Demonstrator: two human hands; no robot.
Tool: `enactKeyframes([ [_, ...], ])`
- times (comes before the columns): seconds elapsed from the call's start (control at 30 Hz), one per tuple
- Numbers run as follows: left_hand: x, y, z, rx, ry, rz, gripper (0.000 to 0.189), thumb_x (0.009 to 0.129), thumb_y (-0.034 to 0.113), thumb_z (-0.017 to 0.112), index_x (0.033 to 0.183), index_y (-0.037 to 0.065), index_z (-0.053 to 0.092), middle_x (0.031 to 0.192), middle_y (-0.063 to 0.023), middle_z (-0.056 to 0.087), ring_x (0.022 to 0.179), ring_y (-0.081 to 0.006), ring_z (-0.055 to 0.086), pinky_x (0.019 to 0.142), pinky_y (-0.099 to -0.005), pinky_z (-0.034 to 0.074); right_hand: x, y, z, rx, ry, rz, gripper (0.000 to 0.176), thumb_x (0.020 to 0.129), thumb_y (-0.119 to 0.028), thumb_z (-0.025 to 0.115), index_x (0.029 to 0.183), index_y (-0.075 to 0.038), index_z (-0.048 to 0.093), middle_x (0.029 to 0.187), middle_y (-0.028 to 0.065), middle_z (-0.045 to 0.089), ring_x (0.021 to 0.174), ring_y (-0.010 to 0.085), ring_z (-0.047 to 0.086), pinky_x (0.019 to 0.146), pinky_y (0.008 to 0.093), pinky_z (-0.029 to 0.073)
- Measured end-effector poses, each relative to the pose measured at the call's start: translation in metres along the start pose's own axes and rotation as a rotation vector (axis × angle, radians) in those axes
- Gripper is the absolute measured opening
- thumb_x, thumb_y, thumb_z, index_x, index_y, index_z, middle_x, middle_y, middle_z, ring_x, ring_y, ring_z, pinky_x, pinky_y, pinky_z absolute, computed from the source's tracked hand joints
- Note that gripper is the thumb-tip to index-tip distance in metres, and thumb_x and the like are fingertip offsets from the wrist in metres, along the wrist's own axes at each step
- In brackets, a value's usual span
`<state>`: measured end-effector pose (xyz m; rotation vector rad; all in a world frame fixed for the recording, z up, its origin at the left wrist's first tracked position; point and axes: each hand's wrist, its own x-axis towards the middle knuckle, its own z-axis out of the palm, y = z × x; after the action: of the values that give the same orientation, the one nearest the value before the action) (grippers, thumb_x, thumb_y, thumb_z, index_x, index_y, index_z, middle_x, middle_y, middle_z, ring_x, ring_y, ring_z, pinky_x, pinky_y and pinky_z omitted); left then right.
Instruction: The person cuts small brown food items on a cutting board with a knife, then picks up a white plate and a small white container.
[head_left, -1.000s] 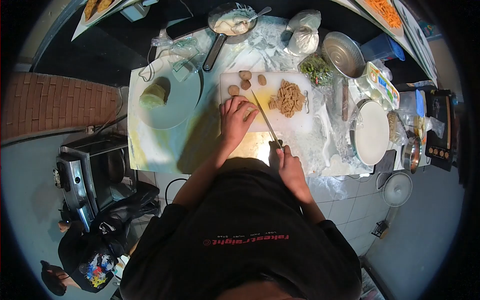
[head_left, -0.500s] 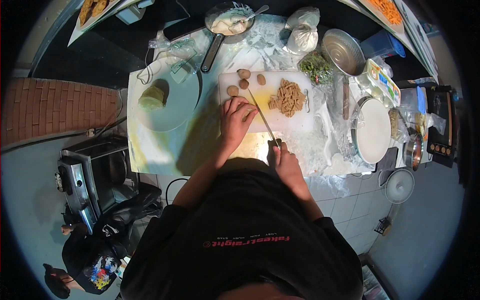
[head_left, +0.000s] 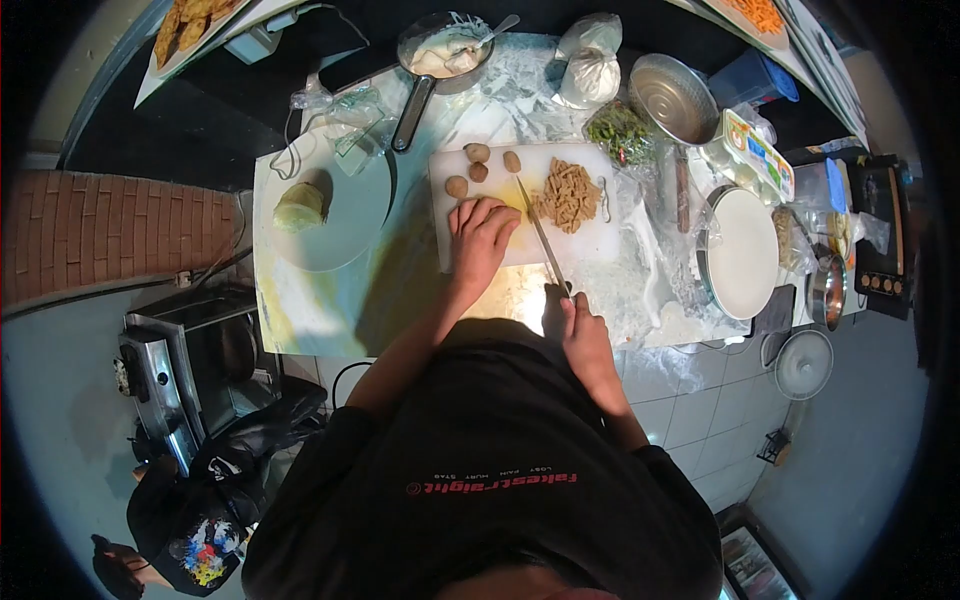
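- White sheeting covers the worktop [head_left: 330, 300], spreading past the left grip [head_left: 482, 235] and the right grip [head_left: 585, 335].
- Under the left grip, ahead of the right, lies the cutting board [head_left: 600, 245].
- The left grip curls down onto the board; whatever it pins is hidden, so we cannot tell if it holds anything.
- The right grip is closed round the handle of the knife [head_left: 540, 232], blade running forward just right of the left fingers.
- Right of the blade sit the cut strips [head_left: 568, 195]; beyond the left grip, the brown balls [head_left: 478, 153].
- We judge slicing is in hand; a cut here calls for fingertips tucked clear of the edge.
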<state>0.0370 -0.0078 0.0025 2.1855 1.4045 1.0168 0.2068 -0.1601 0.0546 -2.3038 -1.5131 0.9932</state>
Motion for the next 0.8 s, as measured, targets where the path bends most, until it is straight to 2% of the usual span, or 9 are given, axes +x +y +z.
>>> enactKeyframes([
  [0.17, -0.003, -0.013, 0.0, -0.054, 0.033, 0.042, 0.015, 0.088, 0.013, 0.072, 0.102, 0.012, 0.073, 0.103, -0.0023, 0.068, 0.101, -0.0261, 0.059, 0.094, -0.0403, 0.041, -0.001, -0.005, -0.001, 0.025, -0.02, -0.005, 0.038, 0.11, -0.037, 0.043, 0.116, 0.0, 0.052, 0.073, 0.0341, 0.064, 0.075, 0.0567, 0.063, 0.064, 0.0641, 0.051],
  [0.27, -0.005, -0.017, -0.009, -0.08, 0.013, 0.004, 0.02, 0.088, 0.01, 0.072, 0.108, 0.011, 0.071, 0.101, -0.0048, 0.067, 0.103, -0.0286, 0.06, 0.094, -0.0425, 0.042, -0.005, -0.012, -0.004, 0.0, -0.012, -0.022, 0.038, 0.11, -0.036, 0.043, 0.115, 0.0, 0.052, 0.075, 0.0338, 0.065, 0.076, 0.0565, 0.063, 0.065, 0.064, 0.051],
  [0.33, -0.009, -0.021, -0.018, -0.065, 0.005, -0.015, 0.021, 0.088, 0.012, 0.073, 0.109, 0.011, 0.071, 0.104, -0.0058, 0.066, 0.105, -0.029, 0.059, 0.095, -0.0429, 0.043, -0.007, -0.013, -0.005, -0.016, -0.002, -0.032, 0.038, 0.11, -0.036, 0.043, 0.115, 0.001, 0.052, 0.076, 0.0335, 0.066, 0.076, 0.0564, 0.063, 0.065, 0.0638, 0.051],
  [0.4, -0.014, -0.024, -0.024, -0.048, -0.005, -0.036, 0.022, 0.088, 0.013, 0.074, 0.109, 0.011, 0.07, 0.106, -0.0068, 0.066, 0.107, -0.0295, 0.059, 0.096, -0.0433, 0.044, -0.006, -0.007, -0.002, -0.001, -0.079, -0.077, 0.039, 0.11, -0.036, 0.043, 0.113, 0.001, 0.053, 0.08, 0.033, 0.067, 0.077, 0.0562, 0.064, 0.066, 0.0634, 0.052],
  [0.53, -0.021, -0.03, -0.036, 0.019, -0.021, -0.034, 0.029, 0.082, 0.015, 0.08, 0.109, 0.012, 0.07, 0.11, -0.0063, 0.063, 0.107, -0.0285, 0.059, 0.097, -0.0447, 0.043, -0.007, -0.001, -0.001, -0.019, -0.072, -0.105, 0.039, 0.11, -0.036, 0.043, 0.112, 0.002, 0.054, 0.082, 0.0322, 0.068, 0.078, 0.0558, 0.064, 0.067, 0.0631, 0.052],
  [0.6, -0.021, -0.029, -0.041, 0.019, -0.04, 0.002, 0.031, 0.08, 0.015, 0.081, 0.109, 0.012, 0.069, 0.112, -0.0058, 0.062, 0.108, -0.0279, 0.058, 0.097, -0.0447, 0.043, -0.007, -0.002, -0.004, -0.005, -0.011, -0.069, 0.037, 0.11, -0.034, 0.046, 0.115, 0.001, 0.056, 0.075, 0.0357, 0.063, 0.077, 0.0573, 0.062, 0.064, 0.0637, 0.047],
  [0.67, -0.02, -0.028, -0.041, -0.035, -0.102, -0.033, 0.03, 0.082, 0.015, 0.081, 0.11, 0.01, 0.07, 0.117, -0.0074, 0.061, 0.115, -0.0299, 0.058, 0.101, -0.0434, 0.042, -0.004, -0.003, -0.009, -0.033, -0.022, -0.034, 0.037, 0.11, -0.035, 0.045, 0.113, 0.001, 0.055, 0.078, 0.0346, 0.065, 0.077, 0.0565, 0.063, 0.065, 0.0637, 0.049],
  [0.8, -0.017, -0.029, -0.041, -0.031, -0.119, -0.049, 0.03, 0.081, 0.015, 0.082, 0.108, 0.01, 0.069, 0.117, -0.0073, 0.061, 0.115, -0.0295, 0.058, 0.102, -0.0436, 0.041, -0.006, -0.005, -0.014, -0.029, -0.018, -0.005, 0.036, 0.11, -0.035, 0.045, 0.109, 0.0, 0.054, 0.079, 0.0343, 0.066, 0.078, 0.0559, 0.064, 0.066, 0.0639, 0.051],
])
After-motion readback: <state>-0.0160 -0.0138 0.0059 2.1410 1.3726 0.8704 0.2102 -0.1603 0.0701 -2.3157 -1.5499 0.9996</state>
